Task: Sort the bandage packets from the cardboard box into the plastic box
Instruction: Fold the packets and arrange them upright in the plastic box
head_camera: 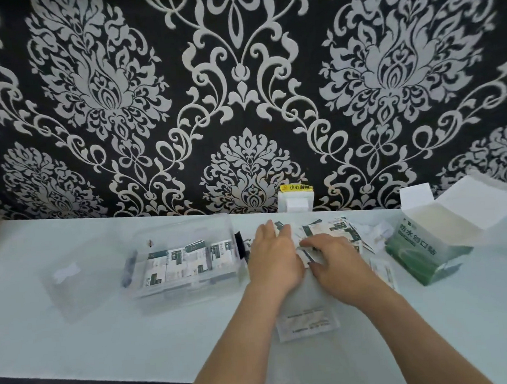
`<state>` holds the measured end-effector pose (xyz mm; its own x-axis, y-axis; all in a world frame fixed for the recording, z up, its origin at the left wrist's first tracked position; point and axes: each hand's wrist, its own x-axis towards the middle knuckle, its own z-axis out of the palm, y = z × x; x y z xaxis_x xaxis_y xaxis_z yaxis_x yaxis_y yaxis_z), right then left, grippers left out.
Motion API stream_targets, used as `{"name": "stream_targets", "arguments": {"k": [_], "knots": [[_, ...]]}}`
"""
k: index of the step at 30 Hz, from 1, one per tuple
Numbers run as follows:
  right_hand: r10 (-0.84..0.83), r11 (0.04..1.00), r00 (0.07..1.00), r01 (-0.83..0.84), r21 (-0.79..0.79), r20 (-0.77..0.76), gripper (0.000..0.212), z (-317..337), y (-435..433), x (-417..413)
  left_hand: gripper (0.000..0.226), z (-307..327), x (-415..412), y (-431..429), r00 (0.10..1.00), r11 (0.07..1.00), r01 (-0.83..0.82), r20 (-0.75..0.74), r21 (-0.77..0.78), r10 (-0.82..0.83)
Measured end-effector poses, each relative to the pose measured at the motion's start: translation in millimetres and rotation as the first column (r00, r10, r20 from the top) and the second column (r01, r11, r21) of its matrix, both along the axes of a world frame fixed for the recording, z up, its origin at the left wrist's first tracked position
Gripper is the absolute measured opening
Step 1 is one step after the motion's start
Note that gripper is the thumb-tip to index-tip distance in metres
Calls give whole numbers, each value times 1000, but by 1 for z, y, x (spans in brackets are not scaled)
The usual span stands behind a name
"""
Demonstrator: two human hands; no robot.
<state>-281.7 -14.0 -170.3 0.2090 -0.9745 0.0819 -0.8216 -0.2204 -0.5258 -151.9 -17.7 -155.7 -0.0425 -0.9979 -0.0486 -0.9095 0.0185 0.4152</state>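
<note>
Both forearms reach up from the near table (76,339) edge, and I see the left hand (273,258) lying flat, fingers spread over the loose bandage packets (330,231). Right hand (335,262) beside it, fingers curled onto the same pile; whether it has one pinched, I cannot tell. Between the wrists, a clear bag (306,323) lies flat. Left of the hands, the plastic box (181,256) holds a row of packets. Right, the green cardboard box (424,249) stands open.
</note>
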Motion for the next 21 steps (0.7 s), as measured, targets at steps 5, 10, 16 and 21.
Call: {"name": "stream_targets", "arguments": {"k": [5, 10, 16, 21], "knots": [[63, 996, 995, -58, 61, -73, 37, -3, 0, -10, 56, -10, -5, -18, 996, 999, -9, 92, 36, 6], [103, 987, 987, -86, 138, -120, 36, -2, -2, -17, 22, -9, -5, -3, 993, 991, 35, 119, -127, -20], [0, 991, 995, -12, 131, 95, 31, 8, 1, -18, 31, 7, -2, 12, 990, 944, -63, -137, -324, 19], [-173, 943, 673, -97, 317, 720, 38, 33, 8, -11, 22, 28, -5, 22, 492, 912, -403, -858, -73, 149]]}}
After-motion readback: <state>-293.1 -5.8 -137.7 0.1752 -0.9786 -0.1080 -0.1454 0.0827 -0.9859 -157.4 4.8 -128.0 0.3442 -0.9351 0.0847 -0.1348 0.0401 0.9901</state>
